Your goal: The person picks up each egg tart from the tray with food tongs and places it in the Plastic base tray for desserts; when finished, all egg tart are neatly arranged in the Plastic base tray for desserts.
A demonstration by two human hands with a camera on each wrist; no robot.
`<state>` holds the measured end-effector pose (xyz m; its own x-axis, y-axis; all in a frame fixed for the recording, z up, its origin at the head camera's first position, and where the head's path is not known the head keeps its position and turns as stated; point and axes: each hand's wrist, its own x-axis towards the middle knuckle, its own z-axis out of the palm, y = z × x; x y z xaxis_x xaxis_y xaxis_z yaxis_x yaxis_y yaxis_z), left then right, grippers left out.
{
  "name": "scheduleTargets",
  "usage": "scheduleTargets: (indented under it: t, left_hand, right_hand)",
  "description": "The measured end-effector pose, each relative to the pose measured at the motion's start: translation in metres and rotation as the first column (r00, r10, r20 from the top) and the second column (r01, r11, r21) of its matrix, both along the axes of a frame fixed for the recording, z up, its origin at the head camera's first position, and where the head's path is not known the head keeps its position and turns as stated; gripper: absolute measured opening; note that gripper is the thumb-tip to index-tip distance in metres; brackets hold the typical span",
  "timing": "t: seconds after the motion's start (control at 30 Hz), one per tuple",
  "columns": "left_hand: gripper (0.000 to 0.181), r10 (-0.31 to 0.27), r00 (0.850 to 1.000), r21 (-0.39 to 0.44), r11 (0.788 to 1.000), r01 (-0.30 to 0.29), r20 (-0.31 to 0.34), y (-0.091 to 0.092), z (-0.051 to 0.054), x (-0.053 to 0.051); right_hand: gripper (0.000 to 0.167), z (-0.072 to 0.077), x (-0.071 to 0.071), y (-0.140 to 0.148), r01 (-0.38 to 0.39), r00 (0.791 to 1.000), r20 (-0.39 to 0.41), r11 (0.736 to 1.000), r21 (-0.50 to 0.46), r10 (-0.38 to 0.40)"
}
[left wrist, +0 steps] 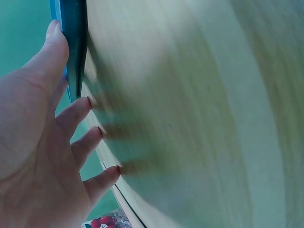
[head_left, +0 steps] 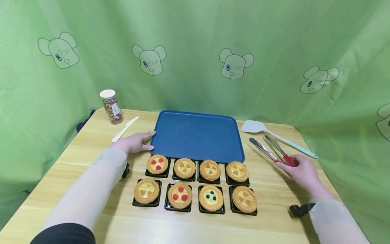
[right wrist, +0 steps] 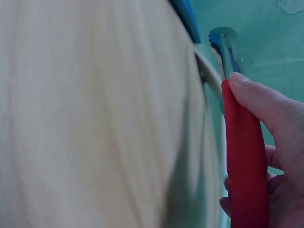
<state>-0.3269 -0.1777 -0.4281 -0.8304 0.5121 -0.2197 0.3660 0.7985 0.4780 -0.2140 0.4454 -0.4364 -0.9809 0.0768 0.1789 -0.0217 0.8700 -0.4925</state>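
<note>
My left hand (head_left: 134, 142) touches the left edge of a blue rectangular tray (head_left: 198, 135), its fingers extended. In the left wrist view, the thumb lies at the tray's rim and the other fingers are spread at the tabletop. On the right, my right hand (head_left: 304, 173) grips red-handled tongs (right wrist: 244, 161) around the handles. The tongs' arms stand apart, their dark tips pointing toward the tray. In front of the tray sit several tarts in two rows on black square holders: some with red berries (head_left: 179, 196), one with blueberries (head_left: 211, 198), others with yellow wedges (head_left: 184, 168).
A white spatula (head_left: 254, 126) with a pale green handle end lies beyond the tongs. At the back left stand a white-lidded jar (head_left: 112, 106) and a white plastic knife (head_left: 125, 129). A green curtain (head_left: 195, 88) hangs behind the wooden table (head_left: 146, 225).
</note>
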Motion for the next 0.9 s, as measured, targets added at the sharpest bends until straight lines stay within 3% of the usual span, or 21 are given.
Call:
scheduleTargets:
  t: [0.23, 0.63, 0.77, 0.9]
  left_hand:
    - [0.081, -0.013, 1.000, 0.006, 1.000, 0.013, -0.008, 0.000, -0.004, -0.001]
    - [0.082, -0.015, 1.000, 0.042, 0.999, 0.016, -0.024, 0.001, -0.011, -0.002]
    - [0.083, 0.052, 0.998, 0.088, 0.995, -0.049, -0.029, -0.004, -0.010, 0.004]
    - [0.082, 0.137, 0.984, 0.108, 0.986, -0.124, -0.118, -0.013, 0.006, 0.011]
  right_hand:
    - [0.074, -0.014, -0.003, 0.005, 0.009, 1.000, 0.024, 1.000, 0.023, -0.010]
    - [0.080, -0.012, -0.001, 0.007, -0.028, 0.998, 0.056, 0.994, 0.103, 0.022]
    - [0.089, 0.014, -0.003, -0.003, -0.033, 0.997, 0.075, 0.995, 0.095, 0.026]
    - [0.078, 0.064, -0.010, -0.015, -0.062, 0.998, 0.015, 0.993, 0.098, 0.061]
